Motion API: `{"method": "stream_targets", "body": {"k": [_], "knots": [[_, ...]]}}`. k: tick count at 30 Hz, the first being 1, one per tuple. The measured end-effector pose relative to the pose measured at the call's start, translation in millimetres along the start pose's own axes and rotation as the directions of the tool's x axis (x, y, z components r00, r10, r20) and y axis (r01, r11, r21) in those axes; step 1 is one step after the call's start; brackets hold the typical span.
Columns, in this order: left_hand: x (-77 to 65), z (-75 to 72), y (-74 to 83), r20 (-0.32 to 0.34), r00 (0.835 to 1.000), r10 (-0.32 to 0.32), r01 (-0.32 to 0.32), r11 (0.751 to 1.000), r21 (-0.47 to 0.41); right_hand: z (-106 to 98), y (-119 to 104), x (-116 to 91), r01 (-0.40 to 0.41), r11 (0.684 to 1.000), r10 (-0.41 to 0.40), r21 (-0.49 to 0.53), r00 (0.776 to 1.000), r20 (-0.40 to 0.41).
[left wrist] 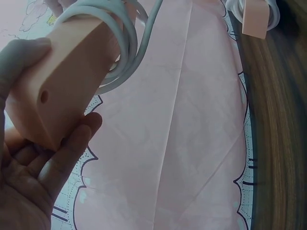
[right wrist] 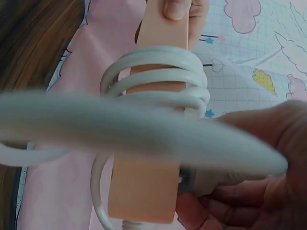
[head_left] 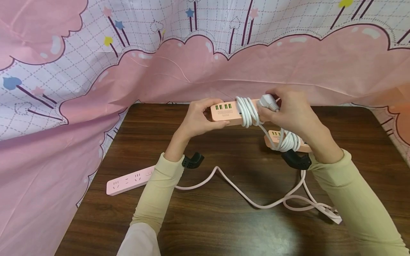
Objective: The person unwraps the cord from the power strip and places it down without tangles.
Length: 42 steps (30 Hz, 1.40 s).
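Note:
A peach-coloured power strip (head_left: 225,113) with several USB ports is held up above the table. White cord (head_left: 246,112) is wound in several turns round its middle. My left hand (head_left: 198,119) grips the strip's left end, thumb on one side and fingers on the other. At the right end my right hand (head_left: 293,110) pinches the white plug (head_left: 266,101). In the right wrist view the plug (right wrist: 204,179) is against the strip's side, its pins partly showing; how far they go in I cannot tell. A loop of cord crosses that view, blurred.
A second peach power strip (head_left: 272,140), also wrapped in white cord, lies on the dark wooden table (head_left: 224,227) below my right hand. At the left lies a pink power strip (head_left: 126,182), partly hidden by my left sleeve. A pink cord (head_left: 237,190) trails rightward. Patterned pink cloth (head_left: 256,71) hangs behind.

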<state>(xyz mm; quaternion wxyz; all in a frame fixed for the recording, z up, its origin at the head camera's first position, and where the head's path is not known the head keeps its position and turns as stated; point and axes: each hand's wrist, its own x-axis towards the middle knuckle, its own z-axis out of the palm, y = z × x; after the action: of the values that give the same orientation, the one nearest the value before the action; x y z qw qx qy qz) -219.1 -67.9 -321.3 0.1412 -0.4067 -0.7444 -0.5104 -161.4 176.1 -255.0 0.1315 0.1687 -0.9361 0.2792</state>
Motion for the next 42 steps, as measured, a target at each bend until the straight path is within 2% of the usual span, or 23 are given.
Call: {"method": "stream_targets", "body": {"k": [5,8,13,17,22,27,35,38,42], "knots": [[-0.1,2.4,-1.7,0.011,1.000,0.015,-0.015,1.000,0.027,0.7,-0.3,0.4,-0.073,0.997,0.075,-0.040,0.996,0.042],[-0.4,4.5,-3.3,0.025,1.000,0.003,-0.004,0.999,0.032,1.5,0.9,0.8,-0.083,0.994,0.087,-0.078,0.995,0.053],[-1.3,4.9,-2.4,0.043,0.999,-0.032,0.030,0.999,0.041,4.7,3.4,0.1,-0.054,0.992,0.055,-0.115,0.998,0.006],[-0.7,5.6,-2.6,0.044,0.999,-0.016,0.013,0.998,0.061,8.2,5.9,-1.8,-0.045,0.991,0.040,-0.123,0.998,-0.047],[-1.8,7.5,-4.3,0.034,0.999,0.011,-0.013,0.997,0.075,9.7,9.0,-3.6,-0.077,0.993,0.074,-0.087,0.997,-0.034],[-5.2,6.7,-5.9,0.006,1.000,-0.013,0.013,0.998,0.060,8.9,7.9,-2.6,-0.097,0.994,0.096,-0.052,0.995,-0.015],[-5.7,5.4,-7.8,0.003,1.000,-0.026,0.026,0.998,0.051,9.4,6.2,-2.9,-0.114,0.993,0.113,-0.018,0.993,-0.024],[-6.1,5.2,-7.6,-0.004,1.000,-0.025,0.026,0.998,0.058,11.4,6.9,-4.6,-0.111,0.994,0.112,0.014,0.992,-0.050],[-6.1,4.1,-6.7,-0.008,1.000,-0.020,0.020,0.998,0.062,16.7,11.0,-8.8,-0.059,0.997,0.066,0.050,0.987,-0.147]]}}
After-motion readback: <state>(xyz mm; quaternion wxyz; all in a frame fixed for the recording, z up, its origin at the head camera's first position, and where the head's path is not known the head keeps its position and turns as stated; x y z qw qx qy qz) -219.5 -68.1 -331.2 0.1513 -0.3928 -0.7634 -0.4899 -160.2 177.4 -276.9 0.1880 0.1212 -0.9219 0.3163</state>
